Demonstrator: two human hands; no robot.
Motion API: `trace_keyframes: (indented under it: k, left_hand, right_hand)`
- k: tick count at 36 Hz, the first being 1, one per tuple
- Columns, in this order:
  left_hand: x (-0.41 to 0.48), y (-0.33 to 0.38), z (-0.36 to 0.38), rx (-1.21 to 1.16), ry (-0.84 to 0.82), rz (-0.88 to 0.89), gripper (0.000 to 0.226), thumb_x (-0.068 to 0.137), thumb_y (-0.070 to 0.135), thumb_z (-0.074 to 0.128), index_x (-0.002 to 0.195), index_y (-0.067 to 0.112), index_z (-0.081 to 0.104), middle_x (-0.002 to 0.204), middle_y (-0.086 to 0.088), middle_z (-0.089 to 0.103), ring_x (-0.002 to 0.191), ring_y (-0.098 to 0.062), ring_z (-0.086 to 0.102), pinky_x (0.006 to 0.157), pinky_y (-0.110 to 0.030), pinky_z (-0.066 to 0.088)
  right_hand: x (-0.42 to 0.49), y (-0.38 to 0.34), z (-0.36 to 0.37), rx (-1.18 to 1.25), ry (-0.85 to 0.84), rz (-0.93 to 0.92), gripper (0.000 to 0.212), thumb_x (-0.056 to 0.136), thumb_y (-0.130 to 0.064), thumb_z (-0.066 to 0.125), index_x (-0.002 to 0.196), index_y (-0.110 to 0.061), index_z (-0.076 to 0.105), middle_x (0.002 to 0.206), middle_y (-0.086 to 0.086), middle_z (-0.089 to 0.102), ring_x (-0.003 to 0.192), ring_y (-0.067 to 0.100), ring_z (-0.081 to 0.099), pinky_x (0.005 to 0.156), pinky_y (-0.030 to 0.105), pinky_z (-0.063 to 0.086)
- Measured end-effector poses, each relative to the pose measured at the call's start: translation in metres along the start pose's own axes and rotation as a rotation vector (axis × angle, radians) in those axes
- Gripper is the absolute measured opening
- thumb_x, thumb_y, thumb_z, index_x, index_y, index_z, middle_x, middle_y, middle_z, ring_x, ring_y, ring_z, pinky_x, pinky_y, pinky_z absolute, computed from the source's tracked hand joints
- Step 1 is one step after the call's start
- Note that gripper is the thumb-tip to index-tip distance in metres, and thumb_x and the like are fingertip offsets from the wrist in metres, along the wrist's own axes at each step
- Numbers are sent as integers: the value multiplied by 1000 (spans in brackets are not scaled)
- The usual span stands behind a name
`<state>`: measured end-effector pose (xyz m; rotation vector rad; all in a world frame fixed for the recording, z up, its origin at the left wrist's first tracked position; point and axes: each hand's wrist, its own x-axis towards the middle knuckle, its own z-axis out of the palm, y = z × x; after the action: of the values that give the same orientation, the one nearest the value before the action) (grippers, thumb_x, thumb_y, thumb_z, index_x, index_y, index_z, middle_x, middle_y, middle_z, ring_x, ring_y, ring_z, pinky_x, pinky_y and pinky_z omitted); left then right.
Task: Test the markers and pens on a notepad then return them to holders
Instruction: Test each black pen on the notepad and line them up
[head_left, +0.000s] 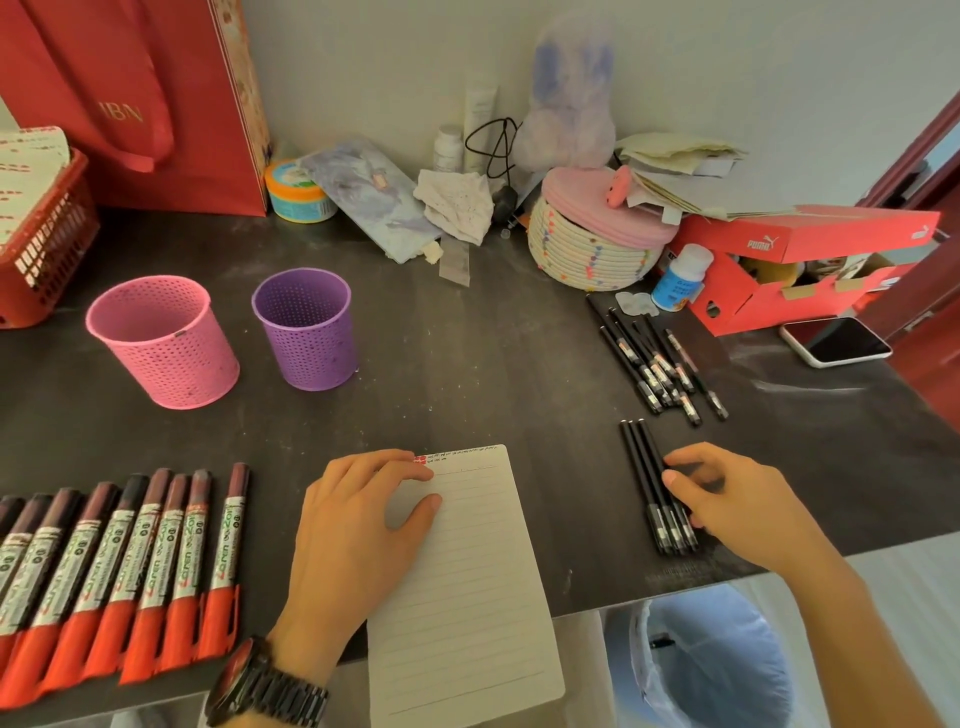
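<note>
A lined notepad (467, 582) lies at the table's front edge, with small scribbles along its top line. My left hand (353, 535) rests flat on its left side, fingers relaxed. To the right, three black pens (652, 483) lie side by side; my right hand (727, 493) touches them with curled fingertips. A looser pile of black pens (657, 364) lies farther back. Several red markers (119, 571) lie in a row at the front left. A pink holder (161, 338) and a purple holder (306, 327) stand upright behind, both looking empty.
A red basket (41, 244) and red bag (140, 104) stand at the back left. A woven basket (592, 249), small bottle (678, 278), red shoebox (810, 265) and phone (836, 340) crowd the back right. A bin (711, 660) sits below the table's front edge.
</note>
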<state>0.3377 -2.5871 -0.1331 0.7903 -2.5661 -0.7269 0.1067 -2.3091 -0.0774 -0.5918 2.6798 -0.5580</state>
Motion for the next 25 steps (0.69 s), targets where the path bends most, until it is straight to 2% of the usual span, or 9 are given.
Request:
trace_keyframes:
  k: [4,7,9,12,15,18,21,25]
  left_hand:
    - [-1,2,-2,4,13,12,20,85,49,68,104,42,68,117,25,61,113,-6,49,96,-31,34]
    - [0,2,-3,17,-1,12,23,86,51,66,108,44,67,119,27,58,115,-5,49,97,-29,34]
    - [0,1,-2,22,-10,9,25,87,52,65,110,45,66,119,31,55,116,-3,48,98,-27,33]
    - [0,0,-1,27,-19,7,28,87,54,63,114,46,64,117,35,49,117,1,46,98,-22,30]
    - [0,0,-1,32,-18,14,29,90,54,59,117,46,63,119,37,47,119,3,44,99,-20,28]
    - [-2,1,0,38,8,33,28,91,49,60,117,42,66,123,28,56,119,-1,48,100,-23,32]
    - [-2,2,0,48,12,35,28,92,49,58,117,41,66,124,25,57,120,-2,48,101,-24,31]
    - [-3,2,-1,51,-1,41,30,93,52,53,120,42,64,127,26,54,122,-1,45,102,-21,26]
  right_hand:
    - [5,1,0,8,54,19,19,96,-43,61,114,-37,62,89,-16,69,80,7,68,78,29,52]
    - [16,-5,1,-10,164,-9,17,95,-44,62,112,-39,63,86,-24,65,80,-4,60,67,19,43]
    - [27,-12,2,-27,245,-39,16,94,-44,62,109,-39,64,86,-28,63,79,-7,57,65,20,42]
    - [51,-27,3,-69,343,-81,17,94,-41,61,110,-34,64,92,-21,63,81,5,61,71,32,46]
    - [80,-46,0,-130,391,-89,23,95,-39,59,115,-27,64,108,-4,64,94,24,65,77,38,49]
    - [104,-65,-3,-209,391,-76,32,97,-39,57,122,-19,61,118,7,62,106,33,61,81,43,50]
    - [122,-78,-5,-326,343,-20,42,98,-41,54,130,-14,57,128,14,58,115,38,55,85,46,50]
    - [137,-85,-2,-427,266,46,37,99,-39,52,124,-13,59,121,14,60,110,36,58,81,43,50]
